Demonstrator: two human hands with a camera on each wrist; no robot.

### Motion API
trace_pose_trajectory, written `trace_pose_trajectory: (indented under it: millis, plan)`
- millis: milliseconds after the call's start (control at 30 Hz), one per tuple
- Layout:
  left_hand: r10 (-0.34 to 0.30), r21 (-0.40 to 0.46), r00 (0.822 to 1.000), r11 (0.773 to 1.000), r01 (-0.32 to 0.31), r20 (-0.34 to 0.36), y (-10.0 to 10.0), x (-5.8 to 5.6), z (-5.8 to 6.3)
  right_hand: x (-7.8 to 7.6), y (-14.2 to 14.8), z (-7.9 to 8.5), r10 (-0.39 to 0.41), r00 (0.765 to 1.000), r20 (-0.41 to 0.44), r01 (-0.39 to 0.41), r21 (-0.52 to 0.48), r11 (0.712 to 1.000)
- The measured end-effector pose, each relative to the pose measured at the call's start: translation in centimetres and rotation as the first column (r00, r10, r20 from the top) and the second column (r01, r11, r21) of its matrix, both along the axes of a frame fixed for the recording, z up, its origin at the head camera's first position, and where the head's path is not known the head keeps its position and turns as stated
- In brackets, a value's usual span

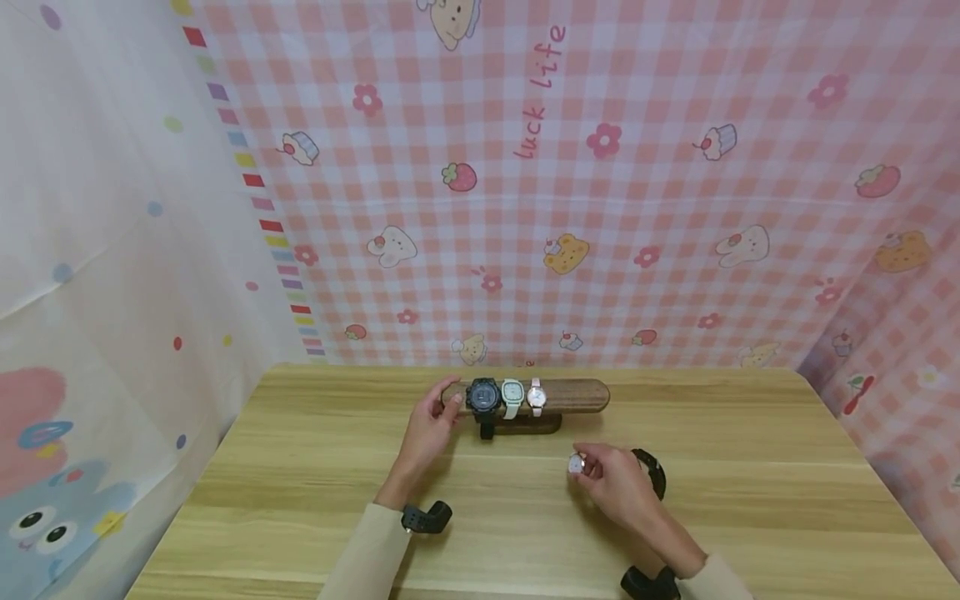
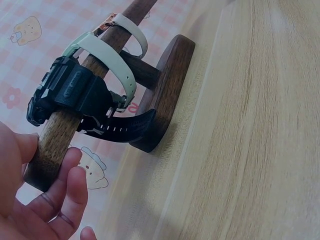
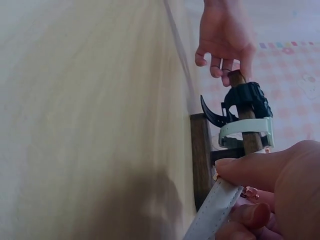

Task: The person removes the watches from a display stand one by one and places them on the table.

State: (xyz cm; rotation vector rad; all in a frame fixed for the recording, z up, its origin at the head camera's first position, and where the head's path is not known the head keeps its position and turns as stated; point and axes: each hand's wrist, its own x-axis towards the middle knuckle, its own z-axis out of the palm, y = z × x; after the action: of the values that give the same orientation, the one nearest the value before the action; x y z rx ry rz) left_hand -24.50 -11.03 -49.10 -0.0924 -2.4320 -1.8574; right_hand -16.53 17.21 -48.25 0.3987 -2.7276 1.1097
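Head: the left hand (image 1: 429,431) grips the watch stand (image 1: 566,396) by its end; the right hand (image 1: 618,483) pinches a small watch (image 1: 576,463). Left wrist: fingers half-curled round the stand — black watch (image 2: 75,92) beside them. Right wrist: thumb closed against fingers — white strap (image 3: 212,212) between.

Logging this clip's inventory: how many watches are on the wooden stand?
3 on the wooden stand, from the left hand's end inward: black watch, mint-green watch, pale-strapped watch. None seems hidden.

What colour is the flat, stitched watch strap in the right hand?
The strap is white, clearest in the right wrist view.
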Motion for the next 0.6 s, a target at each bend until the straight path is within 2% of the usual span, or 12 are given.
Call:
trace_pose_trajectory:
  millis: [333,600]
  plan:
    - [-0.009,-0.005,1.000,1.000,0.009,-0.013,-0.1,0.0,-0.2,0.4,-0.9,-1.1,0.007,0.998,0.059,-0.008,0.011,1.000]
    - [-0.002,0.004,1.000,1.000,0.002,0.009,-0.1,0.1,-0.1,0.5,-1.2,-1.1,-0.001,0.997,0.074,0.000,0.025,1.000]
